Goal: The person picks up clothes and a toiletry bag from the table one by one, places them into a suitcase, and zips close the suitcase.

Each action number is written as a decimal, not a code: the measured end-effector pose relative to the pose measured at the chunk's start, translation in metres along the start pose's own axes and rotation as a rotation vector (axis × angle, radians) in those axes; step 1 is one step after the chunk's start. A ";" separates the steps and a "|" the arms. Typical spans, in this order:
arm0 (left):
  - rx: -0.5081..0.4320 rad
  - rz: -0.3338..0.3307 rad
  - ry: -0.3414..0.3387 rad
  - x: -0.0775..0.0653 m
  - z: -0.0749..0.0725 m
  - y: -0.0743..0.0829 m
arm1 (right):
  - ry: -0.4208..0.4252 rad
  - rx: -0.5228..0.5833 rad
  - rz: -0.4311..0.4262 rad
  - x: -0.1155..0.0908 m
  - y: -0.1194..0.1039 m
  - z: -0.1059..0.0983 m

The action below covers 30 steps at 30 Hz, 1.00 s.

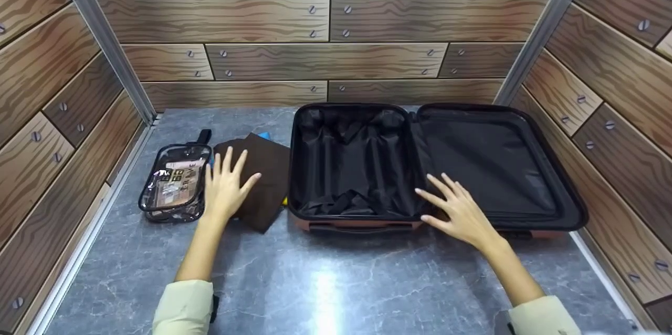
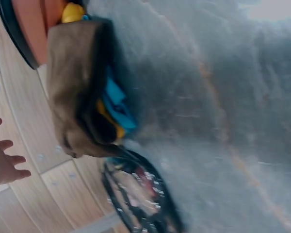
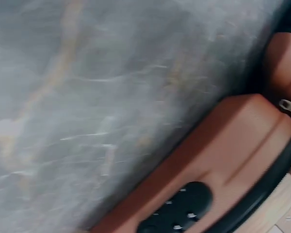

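An orange-brown suitcase (image 1: 357, 223) lies spread wide on the grey surface, black lining showing in both halves. My right hand (image 1: 462, 217), fingers spread, hovers over its near edge by the hinge; whether it touches cannot be told. In the right wrist view the ribbed shell (image 3: 218, 150) and a black combination lock (image 3: 177, 208) appear. My left hand (image 1: 224, 193), fingers spread, holds nothing and is above a dark brown cloth bag (image 1: 268, 172). Left of that lies a clear zipped pouch (image 1: 176, 180) with printed items inside.
Blue cloth (image 2: 115, 92) and something yellow (image 2: 106, 116) show at the brown bag's side. A yellow rounded object (image 2: 72, 13) sits between bag and suitcase. Wood-print walls (image 1: 331, 56) enclose the back and both sides of the marbled table (image 1: 252, 288).
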<state>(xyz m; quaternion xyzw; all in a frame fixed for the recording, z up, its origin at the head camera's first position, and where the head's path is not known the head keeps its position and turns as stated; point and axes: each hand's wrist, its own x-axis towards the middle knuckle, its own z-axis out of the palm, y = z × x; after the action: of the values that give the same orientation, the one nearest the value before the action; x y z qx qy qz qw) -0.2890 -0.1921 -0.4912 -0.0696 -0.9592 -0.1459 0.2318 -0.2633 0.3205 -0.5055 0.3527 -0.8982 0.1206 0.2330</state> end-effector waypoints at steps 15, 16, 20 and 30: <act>-0.131 -0.147 -0.033 -0.016 0.022 -0.037 | 0.047 0.071 -0.046 -0.020 0.005 0.013; -0.133 -0.155 -0.039 -0.016 0.023 -0.038 | 0.053 0.074 -0.044 -0.020 0.005 0.013; -0.142 -0.178 -0.044 -0.016 0.028 -0.043 | 0.065 0.076 -0.037 -0.018 0.004 0.014; -0.318 -0.277 -0.114 -0.002 0.037 -0.050 | 0.090 0.072 -0.025 -0.018 0.004 0.015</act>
<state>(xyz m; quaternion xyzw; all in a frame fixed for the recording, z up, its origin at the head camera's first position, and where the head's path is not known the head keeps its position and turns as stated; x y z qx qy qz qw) -0.3126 -0.2280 -0.5356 0.0192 -0.9361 -0.3218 0.1407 -0.2595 0.3280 -0.5281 0.3665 -0.8774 0.1655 0.2617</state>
